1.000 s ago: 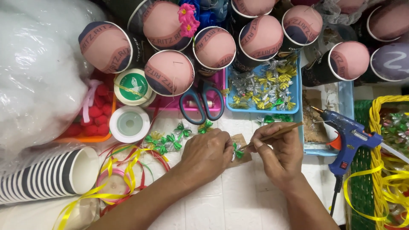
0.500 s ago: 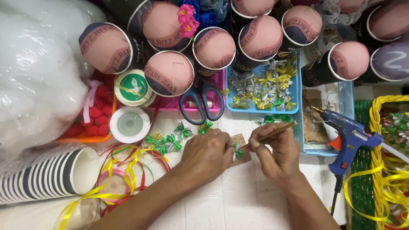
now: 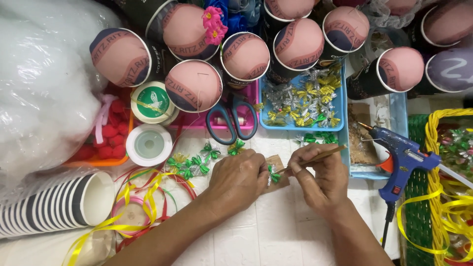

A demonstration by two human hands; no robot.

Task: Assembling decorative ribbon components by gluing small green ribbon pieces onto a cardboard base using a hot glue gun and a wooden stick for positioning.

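Observation:
My left hand [image 3: 239, 178] pinches a small green foil bow [image 3: 273, 174] against a brown paper piece [image 3: 274, 162] on the white table. My right hand [image 3: 318, 177] grips a thin wooden stick [image 3: 322, 155] that points up to the right, its lower end at the bow. Both hands meet at the middle of the table. Several loose green foil bows [image 3: 193, 165] lie just left of my left hand.
Blue-handled scissors [image 3: 231, 120] lie above the hands. A blue tray [image 3: 303, 101] holds several shiny bows. A blue glue gun [image 3: 401, 160] rests at right beside a yellow basket [image 3: 436, 187]. Cups with pink domes [image 3: 194, 86] crowd the back. Stacked striped cups [image 3: 54, 204], ribbon [image 3: 143, 197] and tape rolls [image 3: 148, 144] at left.
My right hand and the stick shifted slightly; the hands stay pressed together on the green bow. Nothing else moved.

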